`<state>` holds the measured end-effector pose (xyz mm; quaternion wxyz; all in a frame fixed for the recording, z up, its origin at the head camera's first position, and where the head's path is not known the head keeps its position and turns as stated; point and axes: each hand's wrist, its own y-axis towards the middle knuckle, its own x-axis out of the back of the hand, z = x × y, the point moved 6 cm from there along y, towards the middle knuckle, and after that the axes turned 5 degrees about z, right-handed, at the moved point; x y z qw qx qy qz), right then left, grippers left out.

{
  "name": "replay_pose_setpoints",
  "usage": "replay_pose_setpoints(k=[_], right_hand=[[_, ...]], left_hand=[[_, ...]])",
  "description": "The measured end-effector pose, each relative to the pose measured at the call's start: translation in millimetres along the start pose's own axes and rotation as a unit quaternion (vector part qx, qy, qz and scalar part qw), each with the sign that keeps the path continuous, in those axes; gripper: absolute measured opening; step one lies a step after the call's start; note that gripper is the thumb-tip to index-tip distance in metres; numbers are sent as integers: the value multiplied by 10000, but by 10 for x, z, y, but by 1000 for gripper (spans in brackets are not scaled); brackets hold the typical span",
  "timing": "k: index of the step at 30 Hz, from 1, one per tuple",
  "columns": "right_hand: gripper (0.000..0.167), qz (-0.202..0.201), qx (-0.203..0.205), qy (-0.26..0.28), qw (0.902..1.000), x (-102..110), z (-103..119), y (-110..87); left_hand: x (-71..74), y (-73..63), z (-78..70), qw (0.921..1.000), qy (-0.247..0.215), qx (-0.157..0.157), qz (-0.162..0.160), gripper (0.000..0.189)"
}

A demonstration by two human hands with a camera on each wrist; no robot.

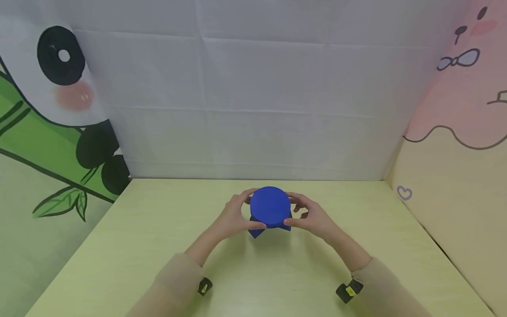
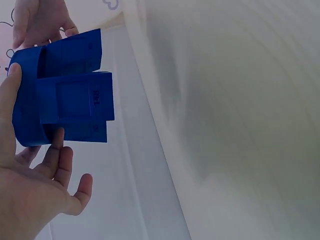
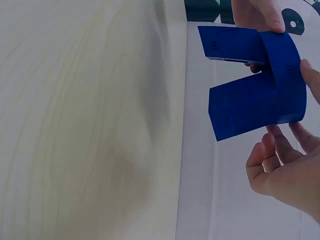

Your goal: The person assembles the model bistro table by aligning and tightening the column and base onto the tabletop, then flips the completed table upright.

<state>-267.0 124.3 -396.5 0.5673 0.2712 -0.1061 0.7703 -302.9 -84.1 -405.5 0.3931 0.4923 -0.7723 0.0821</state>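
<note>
A blue stool-shaped piece (image 1: pixel 270 206) with a round flat top is held up over the table by both hands. Several blocky legs (image 2: pixel 76 100) stick out below its thick disc, and the wrist views show a gap between their ends and the tabletop. On the left side, my left hand (image 1: pixel 234 215) grips the disc's rim, thumb at the near side and fingers toward the back. My right hand (image 1: pixel 313 218) holds the opposite side of the rim in the same way. Small dark markings, too blurred to read, show on the legs in the wrist views.
The pale wooden table (image 1: pixel 158 220) carries soft shadows beneath the piece. Behind it hangs a creased white sheet (image 1: pixel 253 88). Cartoon-printed panels flank the table, a green and white one (image 1: pixel 39 171) at left and a pink and cream one (image 1: pixel 455 176) at right.
</note>
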Motion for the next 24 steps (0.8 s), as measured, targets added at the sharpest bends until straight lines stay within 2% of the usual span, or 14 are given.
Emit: replay_pose_setpoints(k=[6,12,18,24], right_hand=[[72,-311,-9,-551,9980,-36,-212,141],[71,-242,-147,-691,9972,-86,-334,239],[72,-85,-394,-565,9976,-136,-450,291],[76,8,-635,-542,9965,-178,-530,284]], left_hand=[[-48,162,151,9977,-276,279,546,91],[-137,271,348,9937,-432,501,906,92],[-231,317,505,9882,-712,701,1157,90],[-280,304,528,9855,-734,817,1295,91]])
